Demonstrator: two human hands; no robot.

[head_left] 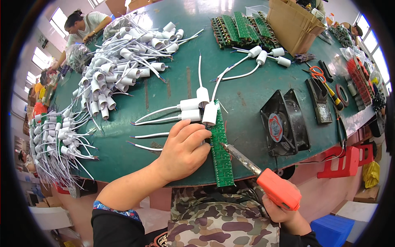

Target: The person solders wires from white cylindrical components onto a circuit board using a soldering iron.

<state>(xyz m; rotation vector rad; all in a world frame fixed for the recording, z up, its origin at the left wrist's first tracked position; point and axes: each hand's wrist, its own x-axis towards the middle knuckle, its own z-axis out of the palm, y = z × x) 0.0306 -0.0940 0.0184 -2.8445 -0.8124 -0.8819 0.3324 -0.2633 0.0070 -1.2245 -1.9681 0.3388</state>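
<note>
A long green circuit board (pixel 222 164) lies near the table's front edge. My left hand (pixel 185 146) is closed at its left side, fingers curled over a white socket (pixel 203 142) that is mostly hidden. Two white cables come out from beneath that hand. Just beyond, several white sockets with cables (pixel 190 115) sit along the board's left and far end, one of them overlapping it. My right hand (pixel 279 210) grips the red handle of a soldering iron (pixel 279 189). The iron's tip reaches the middle of the board; whether it touches cannot be told.
A black fan (pixel 284 123) stands right of the board. Beyond it lie a soldering stand (pixel 319 101), orange-handled scissors (pixel 317 73) and a screwdriver (pixel 334 98). White sockets are heaped at left (pixel 111 74). Stacked circuit boards (pixel 242 31) and a cardboard box (pixel 294 26) occupy the far side; another person (pixel 88 26) sits far left.
</note>
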